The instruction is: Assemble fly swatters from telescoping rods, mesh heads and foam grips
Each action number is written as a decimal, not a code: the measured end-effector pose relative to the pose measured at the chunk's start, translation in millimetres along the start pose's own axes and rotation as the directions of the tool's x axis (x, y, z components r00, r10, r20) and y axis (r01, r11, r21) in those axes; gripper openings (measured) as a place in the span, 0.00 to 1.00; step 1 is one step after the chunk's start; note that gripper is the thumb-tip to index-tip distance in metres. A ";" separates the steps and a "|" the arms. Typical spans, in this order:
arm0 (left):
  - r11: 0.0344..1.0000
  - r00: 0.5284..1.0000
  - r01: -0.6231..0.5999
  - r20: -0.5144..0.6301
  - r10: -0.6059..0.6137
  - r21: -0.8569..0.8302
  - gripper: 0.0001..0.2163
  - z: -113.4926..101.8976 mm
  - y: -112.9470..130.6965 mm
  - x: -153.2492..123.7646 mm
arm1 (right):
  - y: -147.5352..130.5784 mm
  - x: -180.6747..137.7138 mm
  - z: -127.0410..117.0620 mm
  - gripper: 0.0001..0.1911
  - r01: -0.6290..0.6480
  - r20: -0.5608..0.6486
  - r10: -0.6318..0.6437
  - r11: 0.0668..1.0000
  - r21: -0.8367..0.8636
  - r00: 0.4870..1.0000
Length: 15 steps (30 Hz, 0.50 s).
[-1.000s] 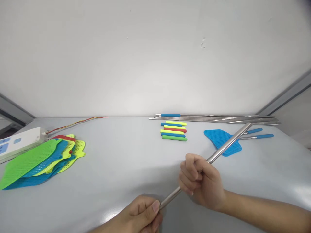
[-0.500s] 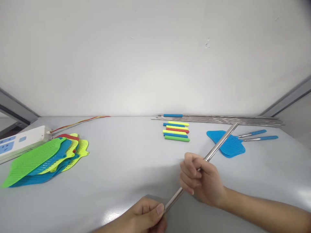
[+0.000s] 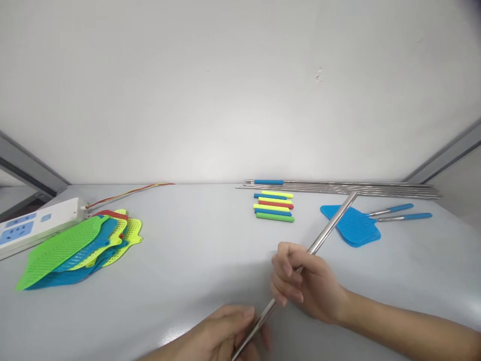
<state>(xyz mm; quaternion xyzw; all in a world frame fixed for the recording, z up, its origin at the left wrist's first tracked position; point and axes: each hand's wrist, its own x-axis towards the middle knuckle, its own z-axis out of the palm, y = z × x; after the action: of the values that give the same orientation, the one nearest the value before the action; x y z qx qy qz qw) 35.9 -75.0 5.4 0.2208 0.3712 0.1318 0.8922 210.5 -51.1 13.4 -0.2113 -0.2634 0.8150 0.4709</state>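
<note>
I hold a telescopic steel rod [image 3: 330,225] slanting from bottom centre up to the right above a pale grey table [image 3: 195,250]. My right hand [image 3: 306,283] is wrapped round the rod's middle. My left hand [image 3: 221,338] at the bottom edge pinches the rod's thick near end. The thin far tip hangs over a blue mesh swatter head [image 3: 355,225] with blue-handled rods [image 3: 400,213] attached on its right.
A fanned stack of green, blue, yellow and red swatter heads [image 3: 75,245] lies at the left beside a white power strip [image 3: 33,225] with red and yellow wires. Several coloured handle sleeves [image 3: 274,205] and a bundle of long steel rods [image 3: 338,186] lie along the back wall.
The rod has slid back toward me through my right hand, so its far tip is nearer and lower. My left hand has drawn the near end down to the frame's bottom.
</note>
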 end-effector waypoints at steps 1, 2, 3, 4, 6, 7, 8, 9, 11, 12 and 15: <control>0.999 1.000 0.005 0.010 -0.006 0.054 0.15 -1.4 -0.2 0.2 | 0.5 -0.6 0.8 0.11 -0.021 0.013 0.022 1.000 -0.021 1.000; 0.995 1.000 0.000 0.016 -0.001 0.099 0.16 -2.8 -0.5 0.5 | 1.1 -1.2 1.5 0.11 -0.041 0.026 0.042 0.998 -0.041 0.999; 0.991 1.000 -0.008 0.026 0.004 0.132 0.16 -4.0 -0.6 0.8 | 1.7 -1.8 1.9 0.11 -0.057 0.038 0.059 0.997 -0.057 0.998; 0.989 0.999 -0.020 0.034 0.015 0.147 0.16 -5.3 -0.7 1.1 | 2.2 -2.2 2.2 0.10 -0.069 0.047 0.072 0.995 -0.070 0.996; 0.984 0.998 -0.017 0.069 0.005 0.175 0.16 -7.6 -0.1 1.6 | 3.3 -2.7 2.0 0.09 -0.090 0.060 0.096 0.991 -0.098 0.994; 0.981 0.995 0.001 0.096 -0.020 0.194 0.16 -8.7 0.3 1.7 | 3.8 -2.8 1.8 0.09 -0.099 0.067 0.108 0.988 -0.117 0.992; 0.976 0.991 0.017 0.124 -0.045 0.217 0.16 -9.6 0.8 1.8 | 4.2 -2.8 1.4 0.09 -0.106 0.073 0.117 0.984 -0.140 0.990; 0.971 0.987 0.027 0.151 -0.064 0.238 0.16 -10.2 1.2 1.7 | 4.6 -2.8 1.0 0.09 -0.112 0.077 0.126 0.980 -0.165 0.989; 0.965 0.982 0.000 0.180 -0.049 0.264 0.16 -9.9 1.4 1.1 | 4.9 -2.6 0.5 0.08 -0.120 0.084 0.139 0.973 -0.199 0.987; 0.964 0.982 -0.028 0.187 -0.023 0.265 0.17 -9.0 1.3 0.6 | 4.8 -2.4 0.3 0.08 -0.126 0.087 0.146 0.971 -0.201 0.985; 0.953 0.980 -0.107 0.190 0.054 0.282 0.18 -4.9 1.3 -1.7 | 2.4 -1.1 0.8 0.08 -0.155 0.087 0.169 0.976 -0.154 0.982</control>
<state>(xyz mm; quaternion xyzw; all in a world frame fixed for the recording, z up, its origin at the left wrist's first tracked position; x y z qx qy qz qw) 31.1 -73.0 4.0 0.3756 0.2948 0.0916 0.8739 209.0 -53.2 12.7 -0.2251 -0.3276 0.8387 0.3723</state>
